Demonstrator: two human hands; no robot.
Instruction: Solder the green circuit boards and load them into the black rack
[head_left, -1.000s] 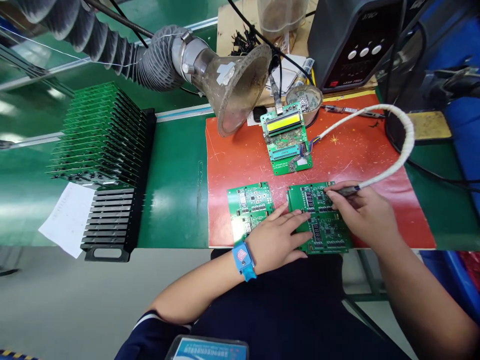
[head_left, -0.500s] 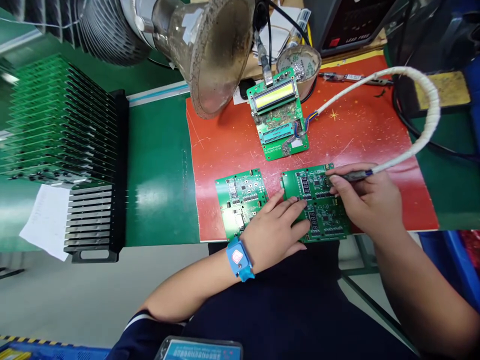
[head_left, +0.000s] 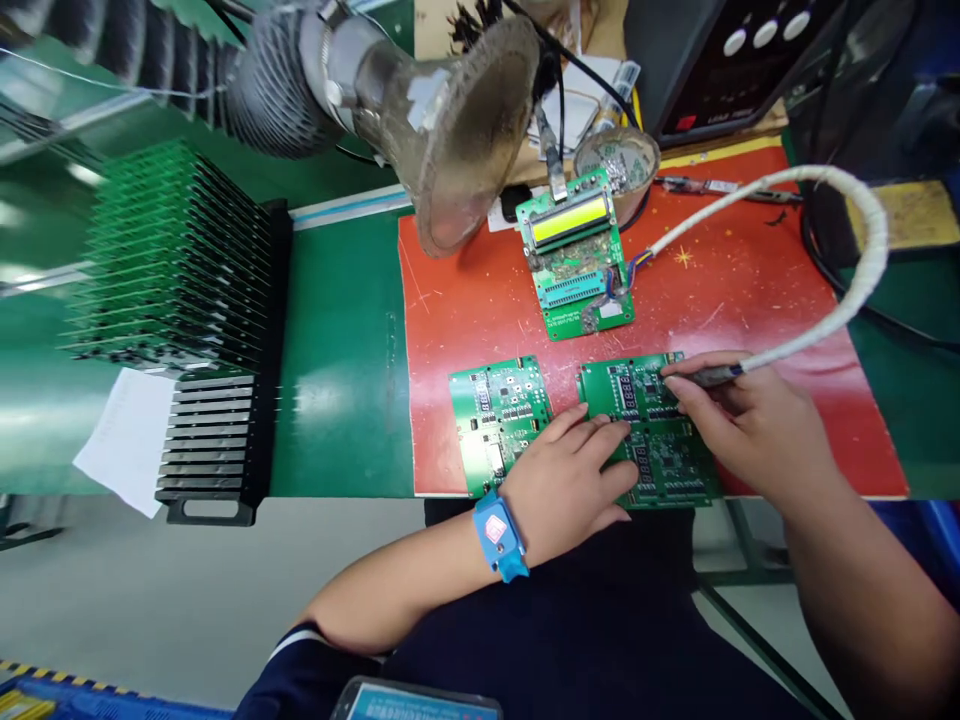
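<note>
My left hand (head_left: pixel 574 485) lies palm down, fingers spread, across the left part of a green circuit board (head_left: pixel 598 378) with digit displays. A blue wrist strap (head_left: pixel 497 535) is on that wrist. My right hand (head_left: pixel 780 430) pinches a dark pen-like probe (head_left: pixel 712 376), its tip at the board's upper right part; contact at the tip is too small to make out. From the probe a white wrapped cable (head_left: pixel 870 255) loops back to a programmer board (head_left: pixel 579 322) with a lit yellow-green screen. Another circuit board (head_left: pixel 466 405) sits left of the first, partly behind my left hand.
At the left stands a black rack (head_left: pixel 275 330) holding several upright green boards, beside a white paper (head_left: pixel 124 440). A fume extraction hood (head_left: pixel 480 150) hangs over the red mat (head_left: pixel 435 330). Behind are a soldering station (head_left: pixel 720 80), a cup (head_left: pixel 634 165) and a slim tool (head_left: pixel 701 186).
The head view has shifted, so the whole bench appears a little lower and further right. Both hands keep their places on the board, and the probe stays near the same spot.
</note>
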